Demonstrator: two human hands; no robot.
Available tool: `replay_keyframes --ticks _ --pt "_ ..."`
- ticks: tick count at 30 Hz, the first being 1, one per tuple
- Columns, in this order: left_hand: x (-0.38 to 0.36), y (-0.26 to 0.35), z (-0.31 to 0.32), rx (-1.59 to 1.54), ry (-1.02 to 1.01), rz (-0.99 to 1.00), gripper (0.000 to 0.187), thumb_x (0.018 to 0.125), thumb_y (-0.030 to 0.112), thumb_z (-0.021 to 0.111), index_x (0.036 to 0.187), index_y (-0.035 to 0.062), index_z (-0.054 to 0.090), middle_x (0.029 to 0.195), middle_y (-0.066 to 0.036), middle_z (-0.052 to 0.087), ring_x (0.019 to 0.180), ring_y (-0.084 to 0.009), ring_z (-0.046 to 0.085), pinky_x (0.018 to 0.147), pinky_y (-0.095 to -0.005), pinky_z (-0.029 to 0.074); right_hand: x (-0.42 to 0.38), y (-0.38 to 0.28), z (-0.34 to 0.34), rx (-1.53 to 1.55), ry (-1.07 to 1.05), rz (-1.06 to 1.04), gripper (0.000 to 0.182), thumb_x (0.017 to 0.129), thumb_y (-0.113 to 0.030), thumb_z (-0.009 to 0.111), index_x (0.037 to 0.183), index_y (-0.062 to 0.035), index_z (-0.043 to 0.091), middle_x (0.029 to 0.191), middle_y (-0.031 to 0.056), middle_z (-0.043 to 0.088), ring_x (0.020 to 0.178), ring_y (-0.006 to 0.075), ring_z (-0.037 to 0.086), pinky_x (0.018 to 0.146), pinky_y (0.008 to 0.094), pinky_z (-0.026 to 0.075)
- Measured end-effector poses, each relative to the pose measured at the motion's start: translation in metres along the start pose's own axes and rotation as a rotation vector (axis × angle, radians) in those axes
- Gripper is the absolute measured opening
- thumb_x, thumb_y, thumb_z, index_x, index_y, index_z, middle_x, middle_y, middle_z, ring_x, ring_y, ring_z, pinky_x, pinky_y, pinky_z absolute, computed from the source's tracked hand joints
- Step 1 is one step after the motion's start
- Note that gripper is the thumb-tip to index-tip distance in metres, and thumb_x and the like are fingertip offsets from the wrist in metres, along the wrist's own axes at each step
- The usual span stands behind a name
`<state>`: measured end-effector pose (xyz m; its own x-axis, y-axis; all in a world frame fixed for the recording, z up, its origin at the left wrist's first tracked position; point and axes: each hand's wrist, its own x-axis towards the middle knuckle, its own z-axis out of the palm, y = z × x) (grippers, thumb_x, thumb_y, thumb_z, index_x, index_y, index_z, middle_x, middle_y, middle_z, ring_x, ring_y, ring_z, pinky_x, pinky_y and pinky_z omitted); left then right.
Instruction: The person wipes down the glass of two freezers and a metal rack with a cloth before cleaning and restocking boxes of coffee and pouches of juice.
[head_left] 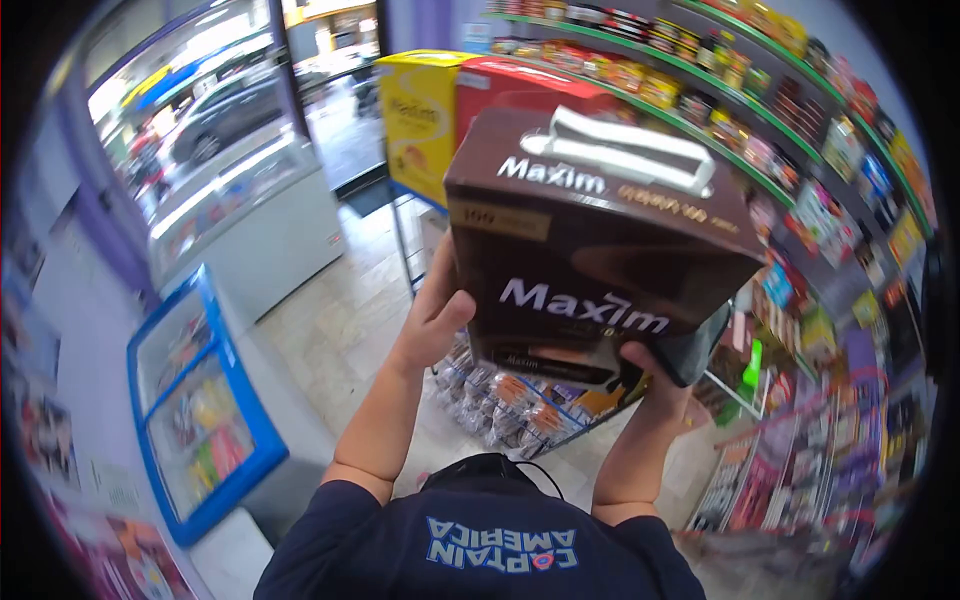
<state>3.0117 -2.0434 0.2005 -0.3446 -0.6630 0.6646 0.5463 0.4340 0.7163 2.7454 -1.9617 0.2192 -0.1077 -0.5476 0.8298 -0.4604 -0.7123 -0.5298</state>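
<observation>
A large brown Maxim coffee box (pixel 600 260) with a white carry handle (pixel 630 150) on its top is held up in front of me, tilted so that its top and front show. My left hand (pixel 442 305) presses against its left side, fingers partly hidden behind it. At the lower right corner my right hand (pixel 660 372) grips the box, thumb on the front. A dark flat object (pixel 698 350) shows beside that hand. Just behind stand a yellow Maxim box (pixel 415 130) and a red box (pixel 530 85).
Below the box is a wire rack (pixel 560 430) with bagged goods. A blue-framed chest freezer (pixel 268 450) stands at left, a glass-topped white freezer (pixel 290 250) by the doorway. Packed shelves (pixel 640 50) line the back and right; more goods fill a low display (pixel 780 470).
</observation>
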Motion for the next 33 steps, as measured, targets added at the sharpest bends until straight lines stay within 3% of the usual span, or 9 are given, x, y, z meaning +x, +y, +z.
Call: replay_keyframes --ticks 4,10,16,21,24,25,26,32,33 --pt "-0.058 0.048 0.000 0.195 0.282 -0.048 0.106 0.074 0.022 0.081 0.152 0.0033 0.013 0.149 -0.013 0.032 0.139 -0.0251 0.032 0.113 -0.0394 0.025 -0.002 0.008 0.043 0.546 -0.228 0.255 0.065 0.058 -0.010 0.085 0.116 0.0012 0.060 0.109 0.0082 0.065 0.096 0.0222 0.062 0.087 0.0317 0.049" --pt "-0.192 0.110 0.022 0.670 0.758 -0.170 0.124 0.059 0.016 0.090 0.154 0.0154 0.011 0.150 -0.012 0.031 0.137 -0.0288 0.035 0.108 -0.0495 0.032 -0.001 -0.045 0.134 0.255 -0.436 -0.261 0.054 0.063 -0.013 0.069 0.113 0.0052 0.060 0.097 0.0200 0.064 0.085 0.0382 0.063 0.078 0.0380 0.048" --pt "-0.333 0.179 0.093 0.970 1.252 -0.279 0.127 0.058 0.019 0.091 0.155 0.0193 0.009 0.154 -0.012 0.026 0.140 -0.0307 0.030 0.110 -0.0536 0.032 -0.094 -0.115 0.231 0.829 -0.672 -0.386 0.039 0.081 -0.007 0.064 0.118 0.0036 0.057 0.103 0.0188 0.063 0.092 0.0376 0.060 0.081 0.0402 0.047" --pt "-0.444 0.209 0.174 1.137 1.656 -0.277 0.124 0.058 0.012 0.089 0.155 0.0164 0.011 0.155 -0.013 0.026 0.143 -0.0295 0.026 0.110 -0.0496 0.035 -0.204 -0.179 0.260 0.845 -1.385 0.049 0.024 0.090 -0.005 0.060 0.114 0.0002 0.059 0.106 0.0097 0.063 0.094 0.0253 0.060 0.085 0.0369 0.047" --pt "-0.510 0.220 0.221 1.187 1.861 -0.264 0.123 0.057 0.007 0.088 0.154 0.0132 0.013 0.155 -0.014 0.027 0.143 -0.0275 0.027 0.110 -0.0460 0.036 -0.294 -0.208 0.298 1.008 -1.161 -0.627 0.027 0.090 -0.006 0.060 0.117 -0.0021 0.059 0.115 0.0103 0.061 0.106 0.0256 0.058 0.092 0.0364 0.045" --pt "-0.534 0.220 0.238 1.084 1.935 -0.179 0.123 0.056 0.005 0.087 0.154 0.0120 0.013 0.154 -0.014 0.028 0.143 -0.0269 0.028 0.111 -0.0443 0.036 -0.304 -0.237 0.275 0.959 -1.398 -0.400 0.033 0.088 -0.005 0.058 0.122 -0.0055 0.058 0.124 0.0147 0.057 0.118 0.0303 0.054 0.099 0.0361 0.041" --pt "-0.565 0.222 0.258 1.090 1.986 -0.169 0.122 0.056 0.002 0.086 0.154 0.0107 0.013 0.153 -0.013 0.030 0.142 -0.0266 0.028 0.111 -0.0425 0.036 -0.317 -0.265 0.275 1.021 -1.376 -0.709 0.039 0.087 -0.004 0.057 0.125 -0.0051 0.056 0.127 0.0180 0.055 0.123 0.0342 0.051 0.103 0.0358 0.038" --pt "-0.726 0.244 0.386 1.129 2.278 -0.177 0.114 0.056 -0.009 0.080 0.151 0.0093 0.019 0.142 -0.010 0.043 0.132 -0.0245 0.040 0.105 -0.0369 0.042 -0.468 -0.430 0.229 1.401 -1.728 -0.629 0.044 0.081 0.005 0.047 0.123 -0.0079 0.053 0.121 0.0192 0.054 0.116 0.0389 0.051 0.096 0.0397 0.043" --pt "-0.754 0.248 0.406 1.168 2.319 -0.172 0.109 0.056 -0.010 0.080 0.148 0.0101 0.025 0.136 -0.009 0.048 0.127 -0.0237 0.045 0.103 -0.0368 0.044 -0.493 -0.457 0.220 1.414 -1.575 -0.811 0.035 0.083 0.003 0.047 0.118 -0.0028 0.051 0.116 0.0196 0.055 0.110 0.0384 0.053 0.093 0.0398 0.044"
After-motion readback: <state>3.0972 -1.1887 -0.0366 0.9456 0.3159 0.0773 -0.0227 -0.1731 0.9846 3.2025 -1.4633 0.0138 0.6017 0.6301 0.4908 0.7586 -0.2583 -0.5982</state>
